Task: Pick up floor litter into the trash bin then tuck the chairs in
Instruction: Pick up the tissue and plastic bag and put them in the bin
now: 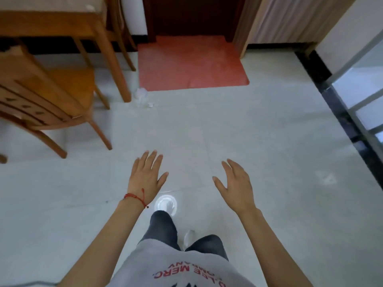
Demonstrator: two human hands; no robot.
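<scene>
Closest to me is the grey shirt [176,268], its red print seen upside down; I can make out "MERC." and below it letters that look like "COMPANY", the rest too cut off to read. Under it two dark trouser legs [163,228] stand on the pale tiled floor [259,141].

My two hands reach forward over the floor, well apart from each other and holding nothing. The left hand [146,177] has its fingers straight and spread, and a red string bracelet [135,198] circles its wrist. The right hand [237,185] is also flat with loose, straight fingers.

Litter lies in several spots. A round clear plastic lid [165,204] rests on the floor just beside the left wrist and touching the left knee in view. A small clear scrap [188,237] shows between the legs. Farther off, crumpled white paper [141,95] and a smaller bit [150,104] lie just beside a desk leg [116,71], near the edge of a red mat [192,63] at a dark door [192,15].

A wooden chair [47,98] stands at left, pulled out from the desk [47,23], its back toward me.
</scene>
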